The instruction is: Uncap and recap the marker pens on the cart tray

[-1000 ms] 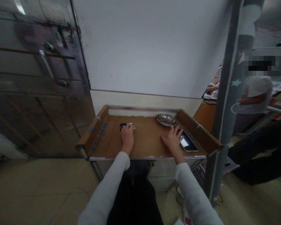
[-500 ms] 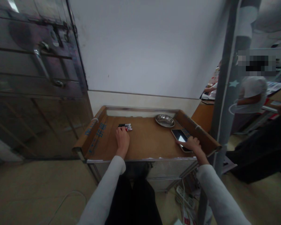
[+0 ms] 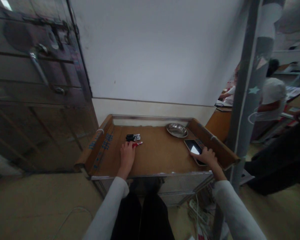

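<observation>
I see the tabletop (image 3: 160,156), brown with raised sides. My right hand (image 3: 207,156) lies on the near end of the phone (image 3: 194,148) by the right side, fingers loosely spread over it, not gripping. My left hand (image 3: 127,155) pinches a red pen (image 3: 137,144) just in front of the black pens (image 3: 133,137). A metal bowl (image 3: 177,130) sits at the back.
</observation>
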A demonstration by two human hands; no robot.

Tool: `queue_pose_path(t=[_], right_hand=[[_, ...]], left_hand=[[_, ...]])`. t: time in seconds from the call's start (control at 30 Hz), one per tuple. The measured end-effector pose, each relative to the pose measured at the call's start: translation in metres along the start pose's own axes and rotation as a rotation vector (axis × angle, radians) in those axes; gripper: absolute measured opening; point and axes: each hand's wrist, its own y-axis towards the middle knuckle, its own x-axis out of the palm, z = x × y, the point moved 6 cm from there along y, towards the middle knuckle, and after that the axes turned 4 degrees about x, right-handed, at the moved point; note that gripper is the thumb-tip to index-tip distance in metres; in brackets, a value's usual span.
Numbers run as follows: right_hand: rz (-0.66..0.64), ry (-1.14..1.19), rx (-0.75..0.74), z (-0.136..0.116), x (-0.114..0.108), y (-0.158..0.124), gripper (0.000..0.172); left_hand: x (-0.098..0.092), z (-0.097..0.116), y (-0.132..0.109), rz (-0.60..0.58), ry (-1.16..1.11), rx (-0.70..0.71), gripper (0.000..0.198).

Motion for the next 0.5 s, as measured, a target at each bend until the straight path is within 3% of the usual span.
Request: queue_pose_path(t=[0.13, 0.23, 0.3, 0.43, 0.5], right_hand=[[0.139, 0.094, -0.035, -0.015, -0.011, -0.011, 0.079], [0.108, 0.44, -0.339, -0.067, -0.012, -0.036, 0.066], [-0.106, 0.758, -0.543, -0.112, -0.004, -0.06, 0.057], [-0.616, 1.257, -0.525, -0.185, 0.022, -0.095, 0.047], [-0.809, 1.427, -0.512, -0.213, 0.033, -0.102, 0.039]], left_hand=[[0.004, -0.008, -0.002, -0.026, -0.164, 0.078, 0.016], [0.007, -0.005, -0.001, -0.035, -0.408, 0.124, 0.017], [0.009, 0.004, 0.003, -0.043, -0.59, 0.168, 0.017], [0.015, 0.031, 0.017, -0.082, -0.777, 0.241, 0.015], [0.016, 0.04, 0.028, -0.037, -0.853, 0.226, 0.017]])
